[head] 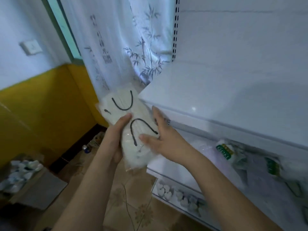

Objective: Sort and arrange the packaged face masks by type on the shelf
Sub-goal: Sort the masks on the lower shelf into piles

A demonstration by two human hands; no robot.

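A clear plastic pack of white face masks (126, 119) with black ear loops is held upright in front of the left end of the white shelf (208, 97). My left hand (119, 135) grips the pack's left edge from behind, thumb on the front. My right hand (160, 135) lies on the pack's right side with straight fingers, thumb across the front. On the shelf level below lie green-and-white mask packs (231, 152) and pale packs (273, 179), blurred.
A lower shelf level holds several small white packets (176, 195). An open cardboard box (25, 179) with more packets stands on the floor at left. A can (86, 148) lies by the yellow wall. A bamboo-print curtain (130, 44) hangs behind.
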